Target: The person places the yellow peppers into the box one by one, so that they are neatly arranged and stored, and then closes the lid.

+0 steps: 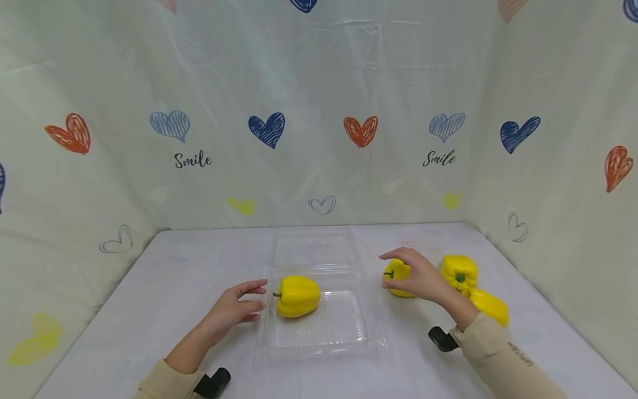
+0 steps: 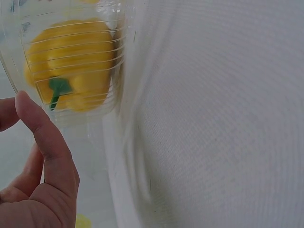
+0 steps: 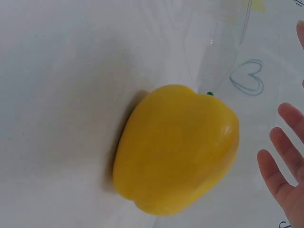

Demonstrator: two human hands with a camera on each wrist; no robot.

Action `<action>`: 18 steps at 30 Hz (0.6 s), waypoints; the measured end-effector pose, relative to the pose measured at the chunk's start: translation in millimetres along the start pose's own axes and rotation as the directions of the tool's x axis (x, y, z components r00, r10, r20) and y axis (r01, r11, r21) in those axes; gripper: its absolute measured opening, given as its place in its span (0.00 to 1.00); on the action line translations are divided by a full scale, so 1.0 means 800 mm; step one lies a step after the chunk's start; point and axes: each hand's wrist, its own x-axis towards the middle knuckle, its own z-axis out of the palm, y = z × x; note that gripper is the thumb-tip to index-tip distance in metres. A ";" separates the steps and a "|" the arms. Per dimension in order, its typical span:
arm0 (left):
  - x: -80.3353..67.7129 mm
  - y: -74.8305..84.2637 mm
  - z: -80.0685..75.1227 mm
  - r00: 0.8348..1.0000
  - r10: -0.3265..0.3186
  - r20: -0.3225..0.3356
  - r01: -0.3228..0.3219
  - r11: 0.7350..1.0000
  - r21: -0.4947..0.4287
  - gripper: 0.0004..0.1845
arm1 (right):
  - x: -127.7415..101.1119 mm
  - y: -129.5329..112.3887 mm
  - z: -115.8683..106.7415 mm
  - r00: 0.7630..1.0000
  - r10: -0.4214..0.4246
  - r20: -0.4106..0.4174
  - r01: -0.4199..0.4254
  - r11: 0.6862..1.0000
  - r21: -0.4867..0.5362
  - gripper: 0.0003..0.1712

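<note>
Hand (L) [image 1: 230, 310] loose, nothing gripped, by clear container's [image 1: 344, 324] 9 o'clock edge; can't tell if touching. Yellow pepper [image 1: 301, 295] inside, approx 10 o'clock, w/ room toward 4. Gap, then hand (R) [image 1: 421, 278], fingers spread round 2nd pepper [image 1: 401, 271], not gripping; more peppers [image 1: 457, 267] at its 3–4 o'clock, nr table's [image 1: 520, 338] R edge.

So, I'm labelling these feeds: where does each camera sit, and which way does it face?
Head: worn on the head, facing forward and down at the table and clear container; left hand and right hand show.
Left wrist: on that wrist, facing the container's pepper; part of that hand shows.
Right wrist: on that wrist, facing a loose pepper on the table; fingers show at the edge.
Shared: head and left wrist both show the container and left hand.
</note>
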 end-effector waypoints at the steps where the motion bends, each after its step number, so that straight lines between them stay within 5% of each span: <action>1: 0.000 0.000 0.000 1.000 0.002 0.000 -0.002 1.000 -0.002 0.28 | -0.002 0.003 -0.001 1.000 0.008 -0.003 -0.008 1.000 -0.007 0.27; 18: -0.002 0.002 0.001 1.000 0.007 0.001 -0.007 1.000 -0.003 0.27 | -0.018 0.052 0.005 0.997 0.065 -0.035 -0.065 0.998 0.000 0.27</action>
